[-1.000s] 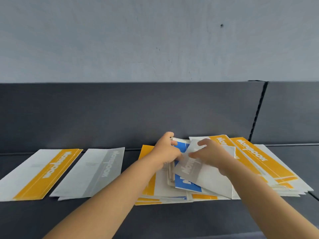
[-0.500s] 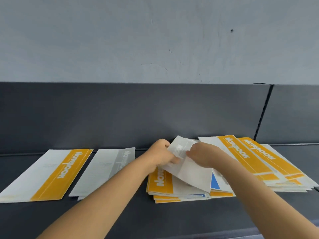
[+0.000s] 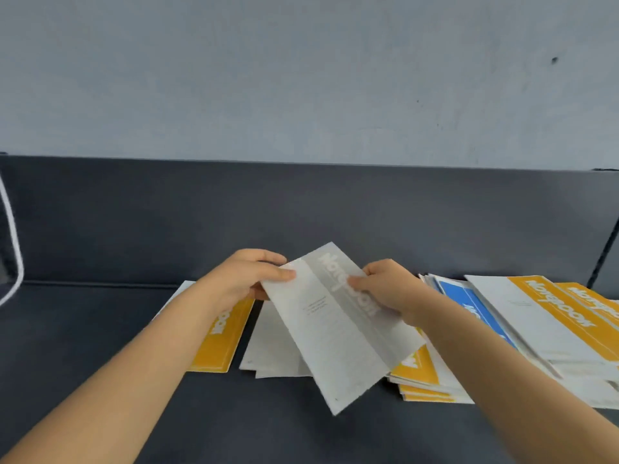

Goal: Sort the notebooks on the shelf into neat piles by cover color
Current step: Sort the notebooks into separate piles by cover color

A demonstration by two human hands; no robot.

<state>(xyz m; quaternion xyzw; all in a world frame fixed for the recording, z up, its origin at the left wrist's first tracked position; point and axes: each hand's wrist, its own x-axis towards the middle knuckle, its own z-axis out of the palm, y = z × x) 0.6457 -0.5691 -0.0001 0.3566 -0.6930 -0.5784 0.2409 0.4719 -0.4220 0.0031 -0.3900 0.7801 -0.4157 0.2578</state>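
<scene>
Both hands hold a grey-striped white notebook lifted and tilted above the dark shelf. My left hand pinches its upper left edge, my right hand grips its right side. Beneath it lies a grey pile, partly hidden. To the left of that lies a yellow-striped notebook, half covered by my left forearm. On the right sits a mixed heap with a blue-striped notebook and yellow-striped notebooks on top, and more yellow ones below.
A dark back panel rises behind the shelf, with a pale wall above. A white cord hangs at the far left edge. Bare shelf surface shows at the front.
The grey notebook has been lifted off the mixed heap and carried left, over the grey pile. The view has shifted so the heap now sits further right.
</scene>
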